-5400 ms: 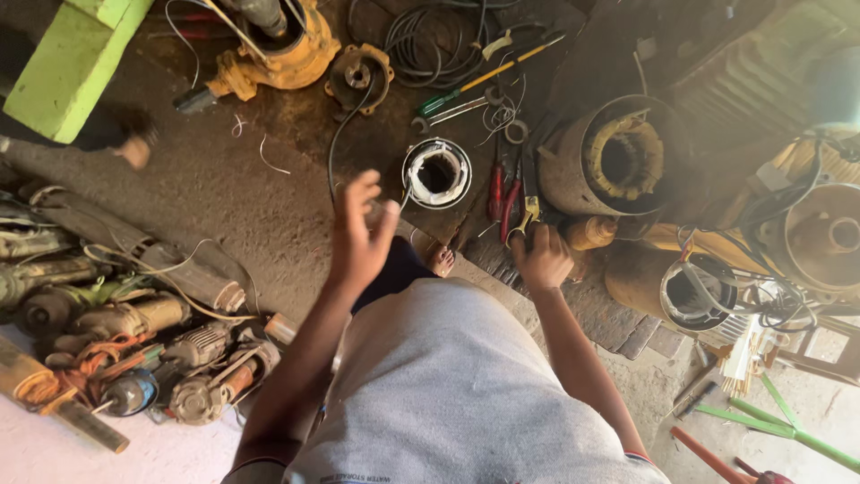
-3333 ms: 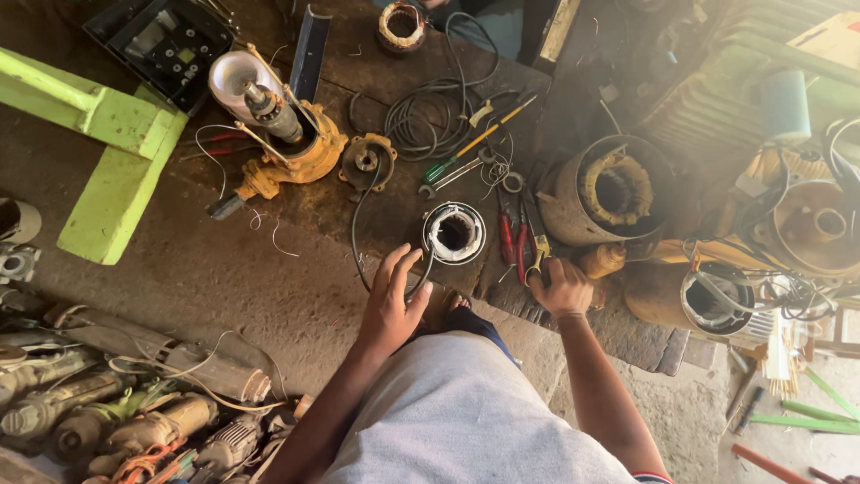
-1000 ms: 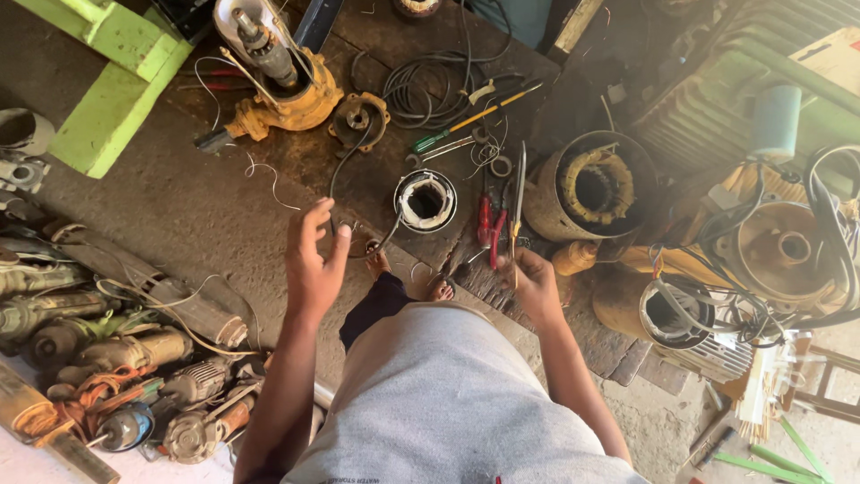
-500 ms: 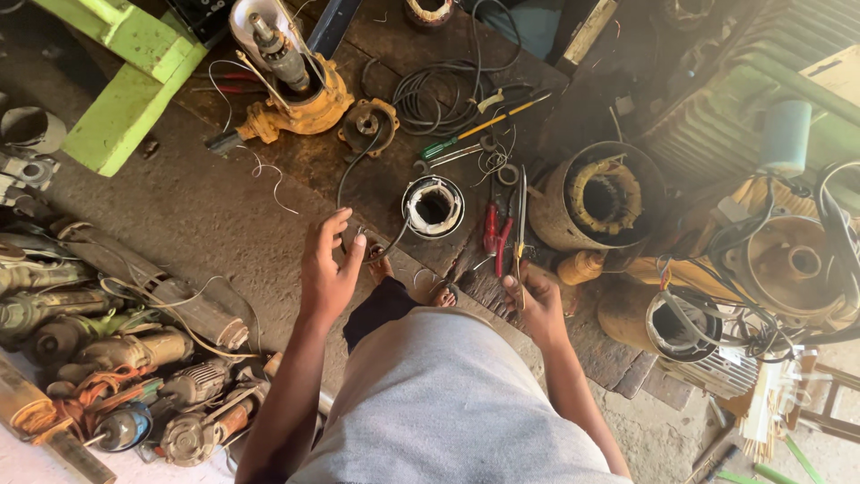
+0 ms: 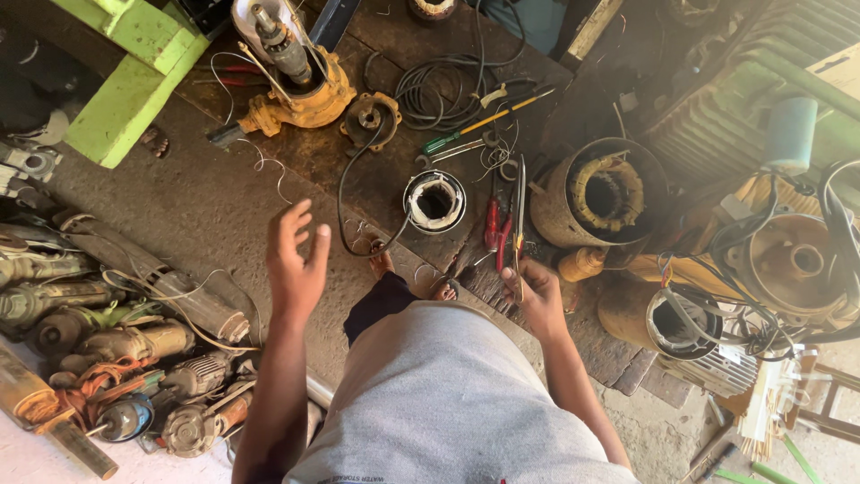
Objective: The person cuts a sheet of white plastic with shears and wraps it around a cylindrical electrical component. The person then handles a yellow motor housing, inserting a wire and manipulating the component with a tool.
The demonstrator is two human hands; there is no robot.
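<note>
1. The right hand point(image 5: 537, 289), right of centre, is closed around a thin rod-like tool point(image 5: 519, 215) that points up the frame; its tip sits among the red-handled pliers point(image 5: 495, 229) and loose wire. A careless swing could snag that wire or knock the pliers.
2. The left hand point(image 5: 296, 260), left of centre, hangs open with fingers spread, holding nothing, above bare floor. It steadies nothing, so the tool depends on one grip.
3. The small stator point(image 5: 434, 201) lies at centre, just beside the tool; a black cable point(image 5: 345, 193) loops past it toward the bare foot point(image 5: 383, 264). The foot could catch the cable and drag parts along.
</note>
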